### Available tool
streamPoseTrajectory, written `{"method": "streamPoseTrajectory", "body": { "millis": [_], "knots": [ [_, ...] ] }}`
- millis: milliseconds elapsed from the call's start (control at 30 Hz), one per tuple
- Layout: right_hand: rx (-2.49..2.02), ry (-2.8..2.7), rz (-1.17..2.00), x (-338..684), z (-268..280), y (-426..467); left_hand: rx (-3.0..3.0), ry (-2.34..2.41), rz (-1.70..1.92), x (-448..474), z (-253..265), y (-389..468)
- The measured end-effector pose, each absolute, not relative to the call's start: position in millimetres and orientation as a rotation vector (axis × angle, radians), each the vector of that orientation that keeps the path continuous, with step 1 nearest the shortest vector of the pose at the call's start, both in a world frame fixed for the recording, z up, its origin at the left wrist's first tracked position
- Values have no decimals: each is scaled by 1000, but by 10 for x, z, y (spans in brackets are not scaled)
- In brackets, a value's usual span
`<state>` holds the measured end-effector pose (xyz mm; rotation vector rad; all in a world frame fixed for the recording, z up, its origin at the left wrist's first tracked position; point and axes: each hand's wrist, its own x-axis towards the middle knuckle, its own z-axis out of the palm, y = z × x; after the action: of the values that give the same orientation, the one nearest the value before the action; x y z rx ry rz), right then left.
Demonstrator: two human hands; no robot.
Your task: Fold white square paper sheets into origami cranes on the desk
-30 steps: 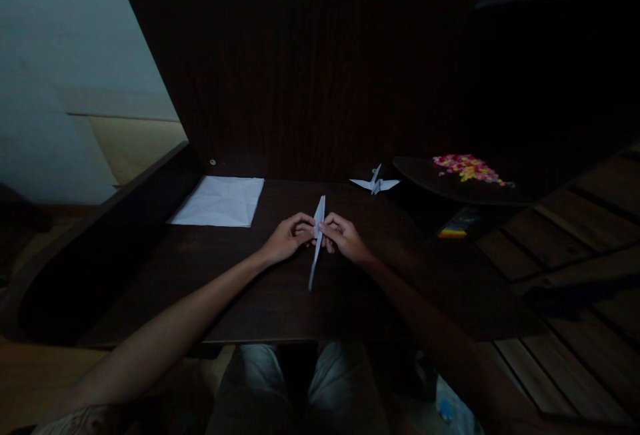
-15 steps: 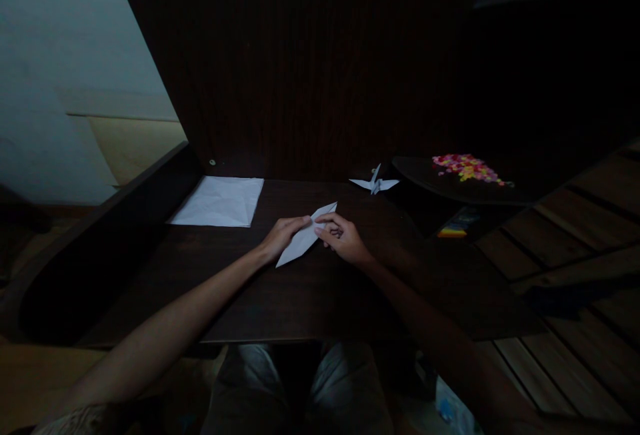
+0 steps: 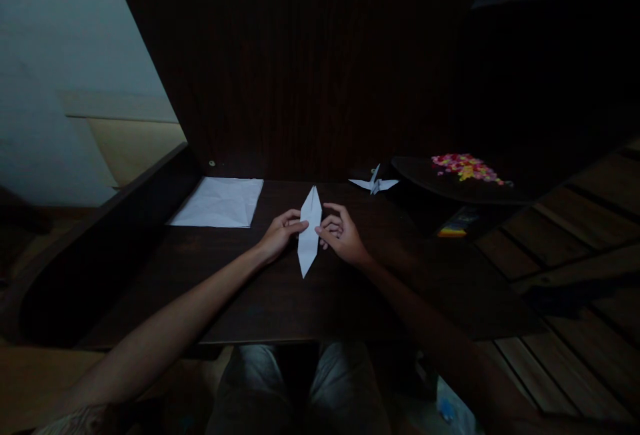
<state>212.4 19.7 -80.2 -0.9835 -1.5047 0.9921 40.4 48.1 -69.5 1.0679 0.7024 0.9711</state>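
The folded paper (image 3: 309, 251) was slanted a moment ago; now it points almost straight, near tip to far tip, over the middle of the desk (image 3: 250, 311). So its slit end faces the far side. The left hand (image 3: 281, 233) pinches its left edge. The right hand (image 3: 343, 236) has its thumb on the right edge; whether its fingers pinch too, I cannot tell.

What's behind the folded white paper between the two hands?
Around the folded paper, dark tabletop shows. The left hand holds it, thumb in front; the right hand is at its right edge. Its back, and any fingertips or tabletop directly behind, are hidden.
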Motion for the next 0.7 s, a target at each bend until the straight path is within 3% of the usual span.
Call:
{"method": "streamPoseTrajectory", "body": {
  "millis": [700],
  "knots": [
    [-963,-1510,978,2176,-766,258,1054,762,984,388,-687,478]
  ]
}}
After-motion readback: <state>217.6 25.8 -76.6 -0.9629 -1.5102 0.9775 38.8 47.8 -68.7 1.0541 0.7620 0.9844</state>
